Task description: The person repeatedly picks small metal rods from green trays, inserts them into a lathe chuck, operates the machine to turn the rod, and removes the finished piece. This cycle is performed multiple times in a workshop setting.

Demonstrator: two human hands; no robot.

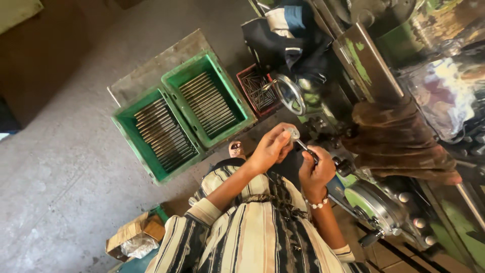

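Both hands (293, 151) gripping 1 metal rod (299, 141), 2 green crates (187, 114) (rod-filled, apparently) nearby

There is a single view, taken from the person's head and tilted steeply down over the striped shirt (252, 237). It sits close above the left hand (270, 147) and right hand (316, 172), which fill the middle. Further off, the concrete floor (60, 167) lies at left and the green machine (384, 202) runs down the right edge.
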